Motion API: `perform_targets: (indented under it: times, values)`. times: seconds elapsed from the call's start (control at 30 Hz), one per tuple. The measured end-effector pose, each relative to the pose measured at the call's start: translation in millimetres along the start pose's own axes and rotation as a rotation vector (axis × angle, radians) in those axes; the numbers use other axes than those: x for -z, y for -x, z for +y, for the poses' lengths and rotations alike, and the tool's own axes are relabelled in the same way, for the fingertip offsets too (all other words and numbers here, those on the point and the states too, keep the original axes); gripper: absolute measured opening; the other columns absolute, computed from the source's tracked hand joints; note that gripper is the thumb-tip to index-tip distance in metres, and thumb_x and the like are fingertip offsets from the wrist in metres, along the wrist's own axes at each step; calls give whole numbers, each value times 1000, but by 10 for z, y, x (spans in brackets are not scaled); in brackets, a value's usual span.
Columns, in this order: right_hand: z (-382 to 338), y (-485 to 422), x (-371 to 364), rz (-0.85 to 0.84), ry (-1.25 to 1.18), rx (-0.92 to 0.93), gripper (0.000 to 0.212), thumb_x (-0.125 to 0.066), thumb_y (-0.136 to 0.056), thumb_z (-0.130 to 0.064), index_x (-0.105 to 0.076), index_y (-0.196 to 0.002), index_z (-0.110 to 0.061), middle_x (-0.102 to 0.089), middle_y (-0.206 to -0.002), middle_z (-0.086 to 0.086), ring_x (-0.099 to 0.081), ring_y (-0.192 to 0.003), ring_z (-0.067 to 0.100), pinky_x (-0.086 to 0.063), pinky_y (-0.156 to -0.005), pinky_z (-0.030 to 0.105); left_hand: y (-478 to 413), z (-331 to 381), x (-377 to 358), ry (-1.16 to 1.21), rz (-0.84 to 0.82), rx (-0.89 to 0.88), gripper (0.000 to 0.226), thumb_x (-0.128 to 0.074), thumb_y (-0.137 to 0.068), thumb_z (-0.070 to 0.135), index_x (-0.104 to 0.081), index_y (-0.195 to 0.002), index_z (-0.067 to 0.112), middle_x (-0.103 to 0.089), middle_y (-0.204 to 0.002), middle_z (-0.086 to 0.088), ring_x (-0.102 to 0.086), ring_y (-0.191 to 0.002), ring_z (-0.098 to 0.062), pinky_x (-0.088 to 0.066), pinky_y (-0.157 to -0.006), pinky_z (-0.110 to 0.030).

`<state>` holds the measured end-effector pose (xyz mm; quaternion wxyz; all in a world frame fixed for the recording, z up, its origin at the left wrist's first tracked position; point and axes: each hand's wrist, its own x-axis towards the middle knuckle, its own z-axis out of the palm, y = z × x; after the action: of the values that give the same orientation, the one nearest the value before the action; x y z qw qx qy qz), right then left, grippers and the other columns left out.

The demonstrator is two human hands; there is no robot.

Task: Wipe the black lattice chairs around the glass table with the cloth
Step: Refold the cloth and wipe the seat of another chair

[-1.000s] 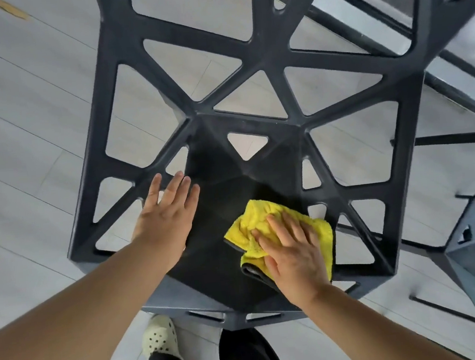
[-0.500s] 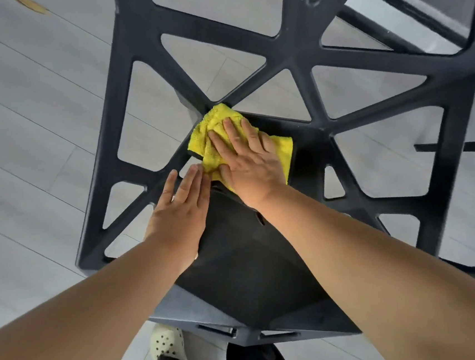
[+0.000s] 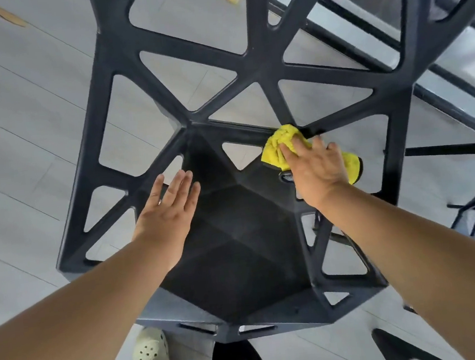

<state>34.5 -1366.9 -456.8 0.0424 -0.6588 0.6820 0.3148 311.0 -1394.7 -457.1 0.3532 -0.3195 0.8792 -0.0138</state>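
The right hand point(image 3: 318, 169) pressed the yellow cloth point(image 3: 282, 145) flat-fingered onto the far right of the chair point(image 3: 236, 238); the left hand point(image 3: 167, 212) rested there, fingers straight.

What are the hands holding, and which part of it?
Nothing is truly held. The right hand presses flat on the middle of the yellow cloth against the black lattice chair; the left hand is open and empty.

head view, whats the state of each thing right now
black lattice chair: upright, nobody sitting on it
yellow cloth: bunched up, pressed onto the back edge of the seat
right hand: fingers straight, pressing on the cloth
left hand: open, fingers straight, at the seat's left side
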Motion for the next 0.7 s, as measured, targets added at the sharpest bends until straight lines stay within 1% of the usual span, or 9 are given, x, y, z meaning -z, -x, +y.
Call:
perform_targets:
  times: [0.1,0.2,0.27,0.33,0.4,0.47,0.57,0.63,0.7]
  values:
    - [-127,-13,66,-41,-62,-76,70,-52,-87,-25,-18,-148,-23,-30,-140,6,-40,-113,32,-39,-74,39,44,-4,-36,-4,23,5,100,-54,-84,20,29,-139,2,27,-151,-21,24,-139,-34,14,-110,-53]
    - [-198,-20,71,-85,-151,-143,65,-52,-89,-26,-23,-146,-23,-29,-141,8,-40,-114,32,-36,-69,37,82,-16,-85,4,53,15,104,-56,-84,22,33,-134,3,27,-151,-20,24,-139,-34,13,-111,-53]
    - [-273,36,77,-134,-231,-186,62,-50,-91,-28,-22,-146,-23,-26,-143,8,-39,-115,32,-37,-70,37,126,-39,-114,20,57,28,111,-61,-82,31,31,-136,3,26,-151,-20,24,-139,-35,12,-113,-54]
    - [-378,200,58,-159,-272,-186,62,-49,-92,-32,-21,-146,-24,-24,-143,8,-40,-113,31,-39,-70,37,178,-64,-142,33,73,36,117,-63,-81,45,28,-139,2,26,-151,-20,23,-140,-35,9,-114,-54]
    - [-502,473,-6,-177,-257,-154,65,-49,-92,-36,-18,-147,-24,-23,-144,7,-41,-111,29,-38,-66,35,269,-87,-167,22,94,15,114,-55,-83,55,27,-139,0,25,-151,-20,24,-140,-35,8,-114,-54]
    - [-639,769,-88,-209,-241,-134,66,-49,-93,-34,-16,-148,-24,-21,-145,7,-41,-112,28,-36,-63,33,416,-143,-188,13,118,1,107,-45,-88,58,30,-136,-1,25,-152,-20,24,-140,-33,10,-114,-52]
    - [-824,1190,-149,-231,-243,-126,66,-47,-93,-32,-14,-149,-22,-22,-145,7,-41,-114,27,-39,-66,32,674,-365,-150,3,170,10,95,-33,-92,56,29,-137,-1,24,-152,-20,25,-138,-33,8,-115,-52]
    - [-900,1420,-122,-249,-283,-132,66,-45,-94,-29,-12,-150,-20,-20,-147,7,-42,-114,26,-41,-71,32,846,-561,-63,-46,193,5,86,-27,-95,49,30,-136,-1,27,-150,-21,25,-138,-35,6,-115,-53]
    - [-968,1613,-42,-300,-327,-163,64,-43,-95,-30,-12,-150,-19,-20,-147,8,-42,-115,27,-44,-79,34,1010,-753,47,-85,205,13,80,-25,-96,39,32,-135,-2,28,-150,-21,25,-138,-36,7,-115,-53]
